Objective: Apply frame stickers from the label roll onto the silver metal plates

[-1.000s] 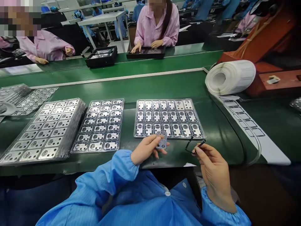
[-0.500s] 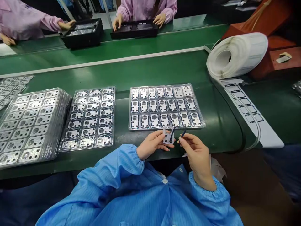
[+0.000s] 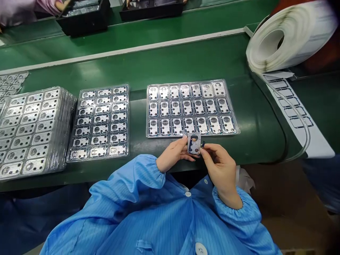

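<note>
Between its thumb and fingers, my left hand (image 3: 175, 151) holds a small silvery plate (image 3: 194, 144) with round holes and a dark strip along part of its border. My right hand (image 3: 219, 163) pinches a thin dark piece, perhaps tweezers or a strip (image 3: 203, 144), at the plate's right edge; its exact kind is too small to make out. Just beyond both hands lies a clear plastic tray (image 3: 193, 136) filled with rows of similar plates. Blue sleeves cover both of my forearms.
A second filled tray (image 3: 98, 129) lies to the left, beside a tall stack of trays (image 3: 29, 131). On the right, a large roll of white backing paper (image 3: 289, 39) feeds out a strip with dark outlines (image 3: 294, 102). Black bins (image 3: 85, 19) stand across the green bench (image 3: 106, 71), near a co-worker's pink sleeve.
My view has tipped downward, so the co-workers are mostly out of frame. My right hand has brought the dark piece closer to the plate, which has turned a little in my left hand.
</note>
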